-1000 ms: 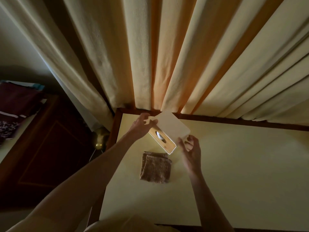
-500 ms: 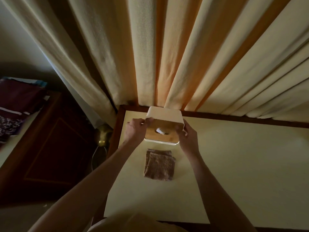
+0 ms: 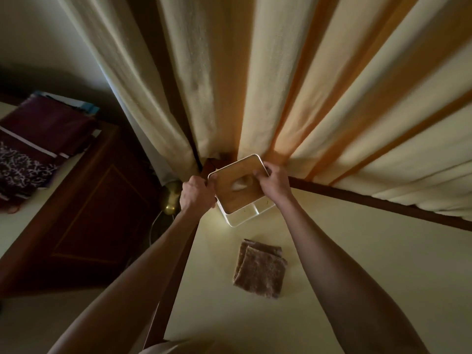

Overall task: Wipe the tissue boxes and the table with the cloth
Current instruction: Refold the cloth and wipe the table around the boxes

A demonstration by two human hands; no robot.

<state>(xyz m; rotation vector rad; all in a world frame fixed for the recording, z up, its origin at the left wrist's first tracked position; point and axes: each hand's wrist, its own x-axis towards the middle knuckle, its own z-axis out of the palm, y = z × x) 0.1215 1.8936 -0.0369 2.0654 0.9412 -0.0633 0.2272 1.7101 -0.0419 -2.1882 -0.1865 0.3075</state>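
Wooden-lidded tissue box (image 3: 240,190) sat at the table's (image 3: 357,264) far left corner, clasped by both hands.
My left hand (image 3: 196,191) and right hand (image 3: 272,182) curled around opposite edges; a steady grip mattered, with the cloth (image 3: 259,269) lying untouched nearby.

A white tissue box (image 3: 244,200) with a wooden lid sits tilted at the table's (image 3: 332,290) far corner; a folded brown cloth (image 3: 259,269) lies nearer.

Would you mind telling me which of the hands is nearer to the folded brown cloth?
Right, marginally. The right hand grips the tissue box at its far right edge, above the cloth; the left hand grips the box's left side, farther left.
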